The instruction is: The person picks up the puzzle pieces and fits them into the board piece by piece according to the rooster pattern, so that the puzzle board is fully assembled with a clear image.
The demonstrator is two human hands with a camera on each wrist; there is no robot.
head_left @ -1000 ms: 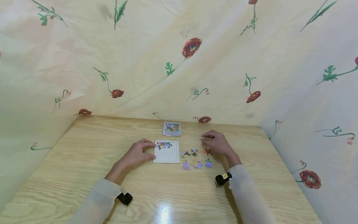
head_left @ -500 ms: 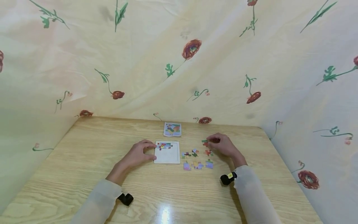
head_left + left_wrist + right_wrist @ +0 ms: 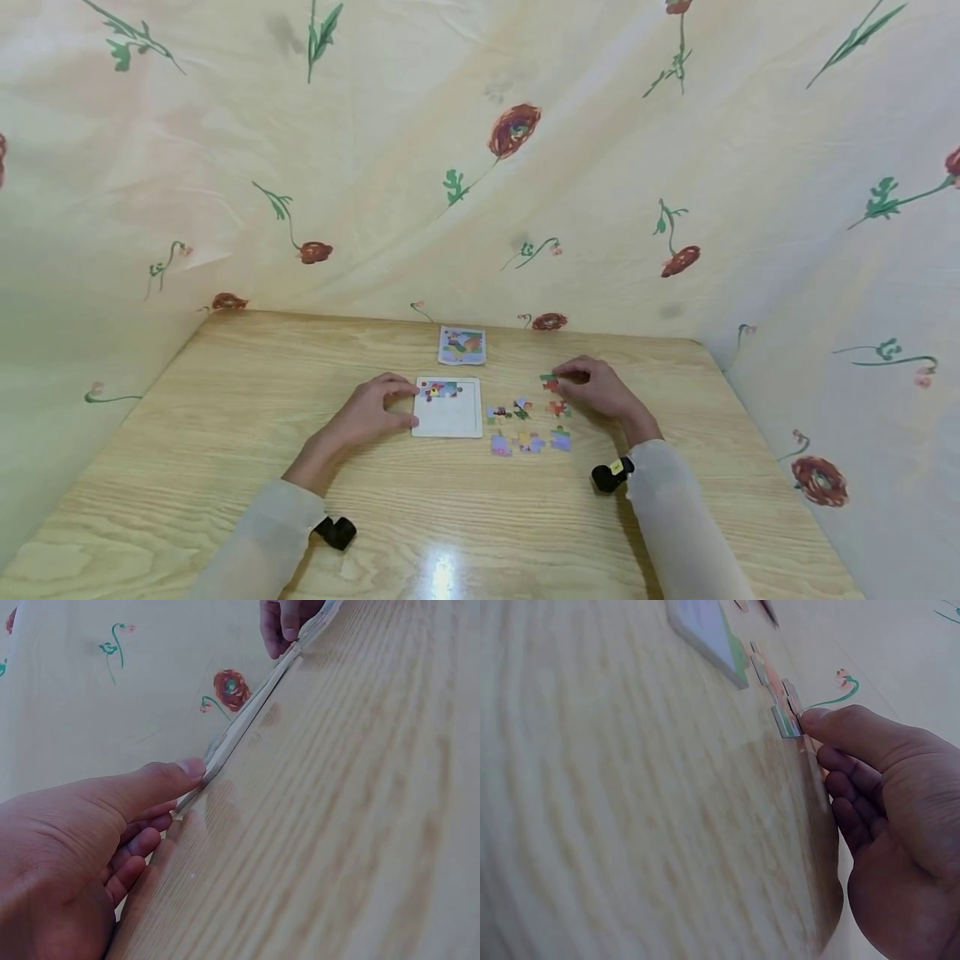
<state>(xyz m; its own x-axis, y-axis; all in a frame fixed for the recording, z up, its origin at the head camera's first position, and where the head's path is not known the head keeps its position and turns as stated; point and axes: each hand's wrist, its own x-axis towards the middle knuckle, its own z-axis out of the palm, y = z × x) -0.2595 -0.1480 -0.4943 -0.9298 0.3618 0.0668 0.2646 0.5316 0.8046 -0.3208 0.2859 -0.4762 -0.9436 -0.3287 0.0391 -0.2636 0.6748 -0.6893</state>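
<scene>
In the head view, my left hand [image 3: 371,409] holds the left edge of a white puzzle tray [image 3: 450,421], thumb near its front corner and fingers near the back one. In the left wrist view, the thumb [image 3: 187,769] lies against the tray's edge. A few joined pieces [image 3: 438,390] fill the tray's upper left. My right hand [image 3: 597,387] pinches the right side of a red-and-green puzzle piece [image 3: 550,382] low at the table. In the right wrist view, the thumb tip [image 3: 815,715] meets the row of pieces; the index fingertip is hidden.
Several loose puzzle pieces [image 3: 528,442] lie between the tray and my right hand, among them a red one [image 3: 557,408]. A small picture card [image 3: 462,346] lies behind the tray. A flowered cloth [image 3: 390,167] hangs along the back and sides of the wooden table [image 3: 390,517].
My right hand has moved slightly right and lowered the red-and-green piece, which now shows beside its fingertips. Another red piece below is more exposed. The left hand stays at the tray.
</scene>
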